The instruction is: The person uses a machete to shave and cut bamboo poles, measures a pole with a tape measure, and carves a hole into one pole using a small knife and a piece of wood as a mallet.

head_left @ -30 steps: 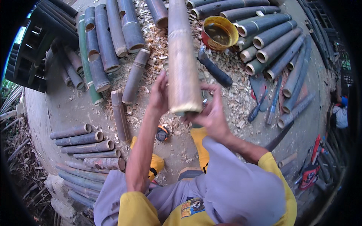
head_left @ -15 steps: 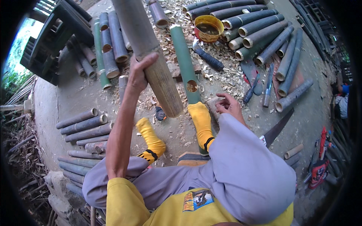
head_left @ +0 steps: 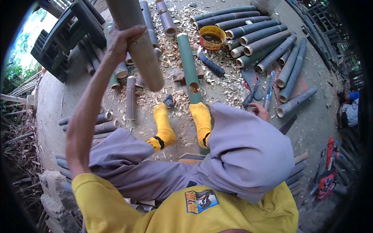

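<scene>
My left hand is raised at the upper left, closed around a thick brown bamboo pole whose lower end hangs above the ground. My right hand is partly hidden behind my right knee. Its visible fingers are loosely bent and apart, nearest a dark-handled tool and a long narrow blade. A green bamboo tube with a round notch lies in front of me, its upper part resting on a block. My yellow-socked right foot presses on it.
Several dark bamboo tubes lie at the upper right beside a yellow bucket of dark liquid. Wood chips cover the ground. A black-wrapped tool lies there, with a saw blade by my right knee. Another person is at far right.
My left hand has carried the bamboo pole up and to the left. My right hand has moved right, toward the tools, and my right knee now partly covers it.
</scene>
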`<state>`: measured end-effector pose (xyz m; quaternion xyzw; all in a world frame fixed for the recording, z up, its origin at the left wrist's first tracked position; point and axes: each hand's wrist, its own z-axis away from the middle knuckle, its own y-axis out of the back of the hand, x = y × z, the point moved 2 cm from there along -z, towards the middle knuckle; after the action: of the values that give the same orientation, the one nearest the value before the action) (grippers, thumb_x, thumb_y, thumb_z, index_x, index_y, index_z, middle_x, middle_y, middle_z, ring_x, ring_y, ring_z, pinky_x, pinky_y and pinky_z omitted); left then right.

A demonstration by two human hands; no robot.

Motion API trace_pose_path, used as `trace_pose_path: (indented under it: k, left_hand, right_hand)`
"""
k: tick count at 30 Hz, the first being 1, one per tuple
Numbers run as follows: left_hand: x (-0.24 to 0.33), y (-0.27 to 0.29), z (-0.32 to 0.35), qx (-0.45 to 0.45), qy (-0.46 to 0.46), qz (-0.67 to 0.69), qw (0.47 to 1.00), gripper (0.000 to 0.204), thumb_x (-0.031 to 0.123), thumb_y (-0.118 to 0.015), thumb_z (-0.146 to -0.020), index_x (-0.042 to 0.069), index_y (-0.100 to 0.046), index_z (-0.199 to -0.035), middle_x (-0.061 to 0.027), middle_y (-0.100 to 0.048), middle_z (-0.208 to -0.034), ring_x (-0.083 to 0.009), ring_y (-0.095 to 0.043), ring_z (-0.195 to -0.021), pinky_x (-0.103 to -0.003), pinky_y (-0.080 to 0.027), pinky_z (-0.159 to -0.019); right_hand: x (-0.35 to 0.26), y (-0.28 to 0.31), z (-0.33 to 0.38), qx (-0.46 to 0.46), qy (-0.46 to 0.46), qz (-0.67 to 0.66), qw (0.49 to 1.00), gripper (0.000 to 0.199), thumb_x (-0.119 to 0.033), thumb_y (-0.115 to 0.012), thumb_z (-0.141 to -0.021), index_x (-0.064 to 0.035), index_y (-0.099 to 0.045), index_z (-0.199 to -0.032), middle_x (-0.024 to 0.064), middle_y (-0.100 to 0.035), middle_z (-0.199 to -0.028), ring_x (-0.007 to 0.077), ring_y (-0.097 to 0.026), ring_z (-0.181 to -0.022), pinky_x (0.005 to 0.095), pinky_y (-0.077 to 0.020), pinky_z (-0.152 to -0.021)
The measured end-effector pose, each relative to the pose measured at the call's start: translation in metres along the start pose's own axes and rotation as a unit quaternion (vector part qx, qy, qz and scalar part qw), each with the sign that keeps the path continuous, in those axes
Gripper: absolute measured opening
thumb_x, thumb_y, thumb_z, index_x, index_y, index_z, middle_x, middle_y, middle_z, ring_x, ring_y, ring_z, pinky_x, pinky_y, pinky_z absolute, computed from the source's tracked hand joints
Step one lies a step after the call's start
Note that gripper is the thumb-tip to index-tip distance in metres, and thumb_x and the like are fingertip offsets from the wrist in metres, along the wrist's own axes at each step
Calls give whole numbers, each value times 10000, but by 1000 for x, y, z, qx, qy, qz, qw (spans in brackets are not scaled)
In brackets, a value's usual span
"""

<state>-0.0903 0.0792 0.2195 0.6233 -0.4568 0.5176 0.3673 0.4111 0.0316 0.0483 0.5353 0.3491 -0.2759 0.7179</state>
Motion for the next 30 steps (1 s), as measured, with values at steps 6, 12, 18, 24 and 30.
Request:
trace_pose_path:
  k: [6,12,18,24,30]
  left_hand:
    - [-19,31,48,-94,130,-44,986,569,195,-733,-568,-19,-560,-1067,-117,-623,-949,-177,-617,-831,-332,-510,-747]
    - [-139,39,150,-78,230,-132,961,671,205,-722,-502,-14,-558,-1114,-87,-612,-943,-198,-592,-861,-321,-478,-810]
    - [-246,6,214,-124,347,-71,927,728,210,-740,-490,-14,-542,-1154,-86,-608,-993,-201,-577,-917,-322,-461,-843]
    - [-286,-18,215,-147,409,12,901,767,217,-747,-490,-22,-528,-1186,-93,-606,-1043,-207,-569,-965,-327,-447,-881]
    - [-287,21,169,-36,329,-121,936,743,229,-752,-510,2,-530,-1181,-90,-608,-1034,-187,-565,-964,-321,-440,-881]
  right_hand:
    - [-18,119,-13,57,27,90,994,296,-7,-576,-820,-31,-605,-1114,65,-622,-741,124,-622,-640,268,-500,-587]
    - [-140,115,-56,-76,116,286,948,270,-22,-568,-837,-27,-587,-1106,82,-598,-729,146,-600,-638,287,-482,-608]
    - [-121,-16,-108,-322,183,391,843,374,-44,-542,-760,-47,-562,-1134,222,-636,-850,394,-629,-844,482,-490,-756]
    - [-36,-157,-143,-336,184,306,872,360,-85,-529,-784,-64,-512,-1143,238,-628,-843,410,-615,-826,508,-489,-721]
    - [-25,-206,-133,-215,18,59,975,584,-278,-665,-793,-20,-418,-1255,239,-614,-953,368,-623,-875,445,-502,-780]
